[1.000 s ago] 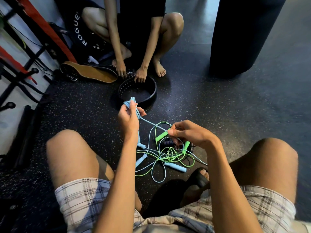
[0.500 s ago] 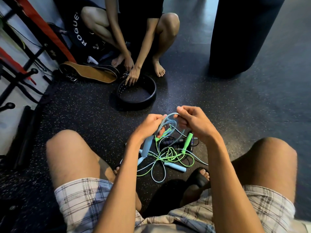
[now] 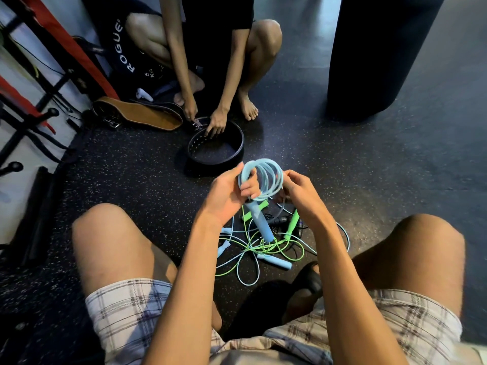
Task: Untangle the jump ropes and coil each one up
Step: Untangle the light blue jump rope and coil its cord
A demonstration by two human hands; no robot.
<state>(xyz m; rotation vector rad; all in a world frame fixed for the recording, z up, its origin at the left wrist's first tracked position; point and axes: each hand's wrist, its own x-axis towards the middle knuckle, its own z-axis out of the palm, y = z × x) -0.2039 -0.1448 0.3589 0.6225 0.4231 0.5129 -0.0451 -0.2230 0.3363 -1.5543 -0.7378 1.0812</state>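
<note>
Plaid shorts (image 3: 126,312) and bare knees are seen nearest the camera, w/ a dark sandal (image 3: 308,279) between them. Just below the hands, on the speckled floor (image 3: 131,175), a tangle of ropes is left: green rope (image 3: 276,248) w/ green handles, a loose blue rope (image 3: 245,270) w/ pale blue handles, and a black rope under them, barely made out.

A blue coil (image 3: 266,180) of several loops is held up above that tangle, btwn both hands. The left hand (image 3: 226,196) is closed around the coil's left side, thumb over the top, fingers curled through the loops; one blue handle (image 3: 259,219) hangs down from this grip toward the pile. The right hand (image 3: 300,191) is pinched shut on the coil's right edge, thumb and fingertips touching the loops.

Beyond the hands, a round black belt (image 3: 237,151), rolled into a ring, is touched by a second person's hand (image 3: 214,125); that person is crouched barefoot. Left of it a tan leather belt (image 3: 142,117) lies flat. Further right, a tall black bag (image 3: 379,54) stands on the floor.
</note>
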